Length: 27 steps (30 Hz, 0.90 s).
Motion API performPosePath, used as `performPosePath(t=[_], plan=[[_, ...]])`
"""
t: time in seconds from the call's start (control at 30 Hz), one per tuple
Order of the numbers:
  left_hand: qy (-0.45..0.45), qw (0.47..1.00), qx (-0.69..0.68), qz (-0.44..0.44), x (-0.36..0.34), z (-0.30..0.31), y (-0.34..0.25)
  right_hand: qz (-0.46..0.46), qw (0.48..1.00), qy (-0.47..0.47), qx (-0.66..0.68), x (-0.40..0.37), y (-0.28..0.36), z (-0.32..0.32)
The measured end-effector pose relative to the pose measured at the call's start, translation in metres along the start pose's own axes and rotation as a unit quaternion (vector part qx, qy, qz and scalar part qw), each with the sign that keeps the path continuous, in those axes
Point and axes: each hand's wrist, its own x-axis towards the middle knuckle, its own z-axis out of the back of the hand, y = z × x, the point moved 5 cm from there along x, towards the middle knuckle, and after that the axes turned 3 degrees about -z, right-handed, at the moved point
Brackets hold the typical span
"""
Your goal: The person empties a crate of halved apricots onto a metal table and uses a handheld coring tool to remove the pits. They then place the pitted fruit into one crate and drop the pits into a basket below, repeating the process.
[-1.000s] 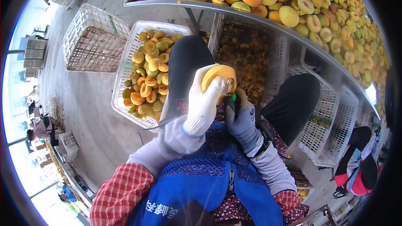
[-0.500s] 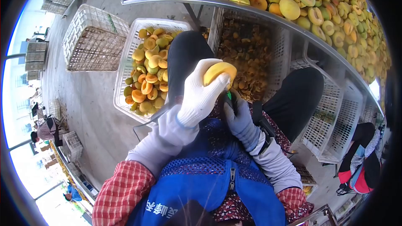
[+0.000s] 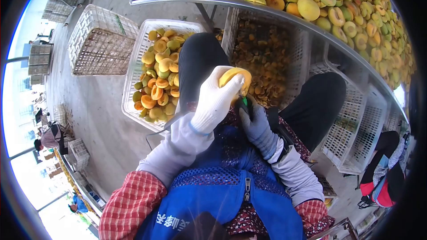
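Observation:
My left hand (image 3: 219,95), in a white knitted glove, is closed around a yellow peach half (image 3: 236,78), with the thumb pressed on its near side. My right hand (image 3: 256,126), in a grey-blue glove, is closed on a small tool with a black and green handle (image 3: 244,101). The tool's tip is at the lower edge of the fruit and is hidden, so its kind does not show. Both hands are close together above my lap. Below and beyond them stands a crate of brown-orange scraps (image 3: 263,58).
A white crate of peach halves (image 3: 153,82) stands on the floor at left, beside an upended basket (image 3: 103,40). A metal-edged table (image 3: 249,5) heaped with peaches (image 3: 329,15) runs across the top right. More crates (image 3: 344,138) stand under it. Another person (image 3: 382,169) sits at right.
The peach half and my left hand have shifted slightly right and down, and the fruit has turned a little. My right hand stays almost in place on the tool.

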Motion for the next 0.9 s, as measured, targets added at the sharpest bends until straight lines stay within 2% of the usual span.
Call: performPosePath(t=[0.07,0.1,0.17,0.2,0.27,0.33,0.43,0.5,0.53,0.6,0.63,0.7,0.73,0.83,0.9], plan=[[-0.017,0.999,0.012,-0.045,-0.001,-0.005,-0.002,-0.051,0.989,-0.037,0.133,-0.005,-0.009,-0.005],[-0.021,0.998,-0.001,-0.055,0.000,-0.008,-0.003,-0.117,0.962,-0.042,0.245,-0.006,-0.017,-0.009],[-0.009,0.996,-0.020,-0.086,-0.001,-0.010,0.001,-0.149,0.936,-0.069,0.310,-0.013,-0.038,-0.015],[-0.002,0.994,-0.029,-0.103,0.001,-0.011,0.002,-0.116,0.953,-0.091,0.266,-0.010,-0.044,-0.017],[0.007,0.994,-0.021,-0.106,0.000,-0.011,0.003,-0.162,0.952,-0.057,0.254,-0.018,-0.060,-0.014],[0.014,0.994,-0.008,-0.106,0.006,-0.011,0.002,-0.300,0.899,0.052,0.315,-0.013,-0.021,-0.004],[0.015,0.997,0.007,-0.070,0.011,-0.012,0.011,-0.176,0.954,0.001,0.243,-0.004,-0.022,-0.003],[0.016,0.999,-0.024,-0.019,0.009,-0.010,0.014,-0.056,0.996,-0.026,0.069,-0.001,-0.005,0.007],[0.015,0.999,-0.040,0.005,0.009,-0.010,0.016,0.006,0.999,-0.039,-0.020,0.000,0.005,0.011],[0.007,1.000,-0.025,0.007,0.008,-0.010,0.020,-0.157,0.979,0.023,0.124,0.000,-0.022,0.002],[0.002,1.000,-0.017,0.007,0.008,-0.010,0.021,-0.236,0.951,0.055,0.194,-0.003,-0.035,-0.005],[-0.007,1.000,0.002,-0.024,0.006,-0.011,0.021,-0.207,0.928,0.030,0.308,-0.004,-0.040,-0.010],[-0.011,0.999,0.011,-0.038,0.005,-0.011,0.020,-0.223,0.909,0.031,0.351,-0.006,-0.042,-0.011],[-0.004,0.973,0.158,-0.168,0.004,-0.015,0.000,-0.314,0.847,0.062,0.424,-0.011,-0.026,-0.007],[0.024,0.987,0.082,-0.139,0.008,-0.013,0.007,-0.357,0.834,0.087,0.412,-0.010,-0.003,-0.003]])
